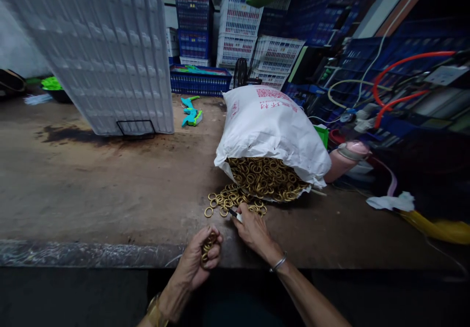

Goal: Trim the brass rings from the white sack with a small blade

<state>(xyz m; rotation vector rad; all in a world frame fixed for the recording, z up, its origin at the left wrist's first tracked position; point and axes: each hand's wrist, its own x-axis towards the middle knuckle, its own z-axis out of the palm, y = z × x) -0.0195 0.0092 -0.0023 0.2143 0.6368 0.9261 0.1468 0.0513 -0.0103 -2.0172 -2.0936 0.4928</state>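
Note:
My left hand is closed around several brass-coloured metal rings, held just above the table's front edge. My right hand grips a small white tool with a dark, flat tip; its kind is not clear, as the fingers cover most of it. That tip is over a scatter of loose rings on the table. Just behind them lies a white woven sack on its side, its open mouth towards me and full of the same rings.
A tall stack of translucent ribbed trays stands on the wooden table at left. Turquoise-and-green clamps lie behind it. Right of the sack are a pink bottle and orange hoses. Blue and white crates fill the back.

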